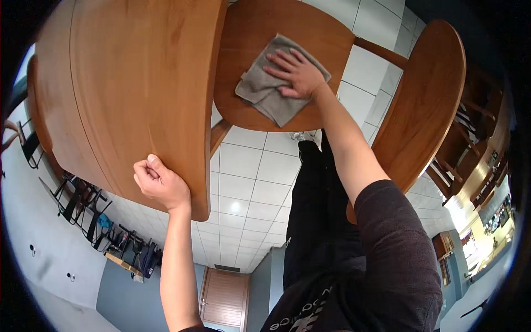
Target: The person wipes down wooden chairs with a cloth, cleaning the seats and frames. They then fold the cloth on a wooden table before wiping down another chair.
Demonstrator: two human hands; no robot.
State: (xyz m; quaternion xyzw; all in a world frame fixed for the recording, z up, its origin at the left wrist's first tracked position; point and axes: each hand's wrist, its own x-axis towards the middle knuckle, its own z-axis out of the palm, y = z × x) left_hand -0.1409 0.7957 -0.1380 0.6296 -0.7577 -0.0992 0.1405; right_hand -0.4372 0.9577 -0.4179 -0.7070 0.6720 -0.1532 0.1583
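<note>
A grey cloth [260, 83] lies spread on the wooden chair seat [249, 27]. Flat on top of the cloth is my right hand [296, 74], its fingers spread apart. My left hand [160, 181] rests on the wooden tabletop [138, 83] near its edge, with the fingers curled in and the thumb against them. Whether anything is inside that hand cannot be made out. The chair's curved wooden backrest [423, 99] stands to the right of the seat.
White floor tiles [238, 166] show between table and chair, with my legs below the seat. More wooden chairs [459, 149] stand at the far right. Bags and black racks [133, 249] are at the lower left, and a wooden door [224, 296] is at the bottom.
</note>
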